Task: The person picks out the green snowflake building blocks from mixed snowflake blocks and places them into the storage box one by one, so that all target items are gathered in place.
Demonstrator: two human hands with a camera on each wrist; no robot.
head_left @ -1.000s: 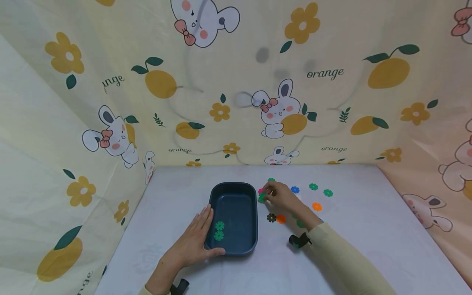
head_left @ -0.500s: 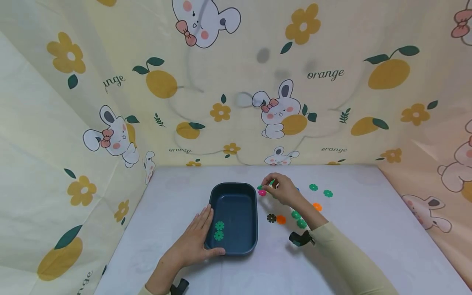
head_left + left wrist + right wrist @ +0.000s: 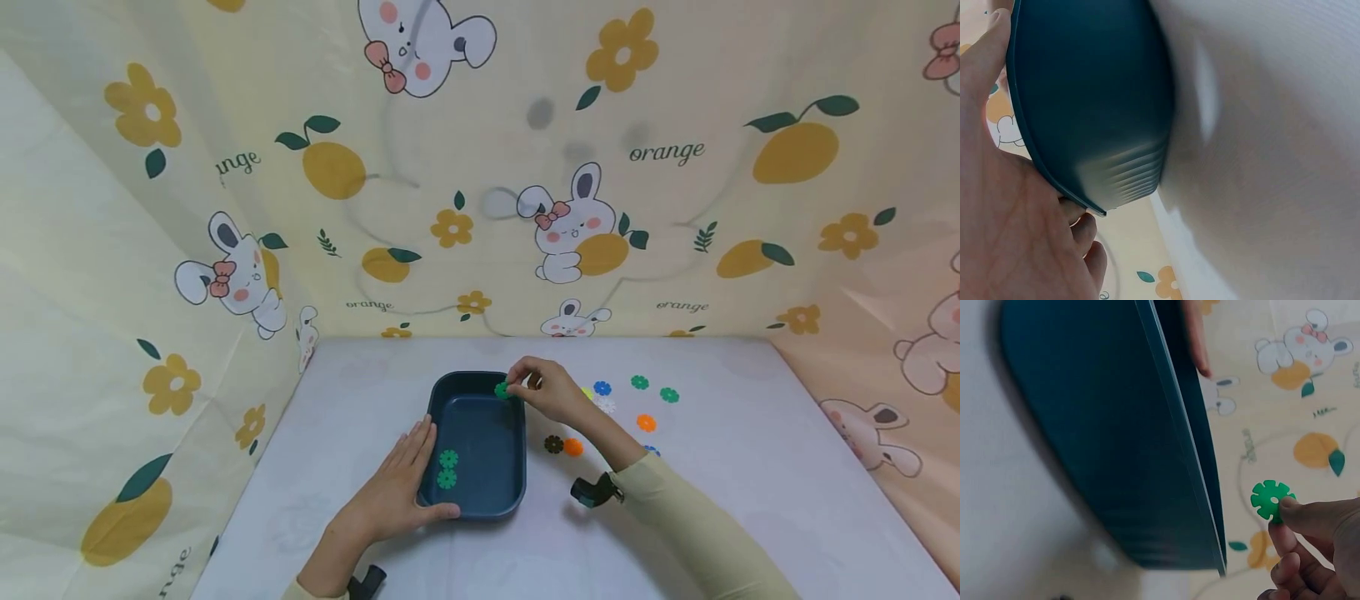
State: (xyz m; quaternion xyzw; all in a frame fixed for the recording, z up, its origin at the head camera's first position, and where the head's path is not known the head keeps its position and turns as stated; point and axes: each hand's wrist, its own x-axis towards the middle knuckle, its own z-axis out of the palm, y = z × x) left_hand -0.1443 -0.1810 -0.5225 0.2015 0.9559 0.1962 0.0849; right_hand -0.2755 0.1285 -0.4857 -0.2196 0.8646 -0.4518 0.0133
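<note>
White table: green notched disc [image 3: 502,390], centre hole, pinched.

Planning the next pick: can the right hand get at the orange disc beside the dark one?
Probably not yet: the right hand pinches a green disc over the tray. Otherwise the orange disc lies uncovered near its forearm.

Pale yellow long sleeves, a small black camera strapped under each wrist.

We count one tray [image 3: 517,450] and five green discs: two in it [image 3: 447,468], one pinched above it [image 3: 501,390], two on the table [image 3: 640,382]. Two orange [image 3: 646,422], two blue [image 3: 602,387], one dark [image 3: 553,444], one white [image 3: 606,406].
</note>
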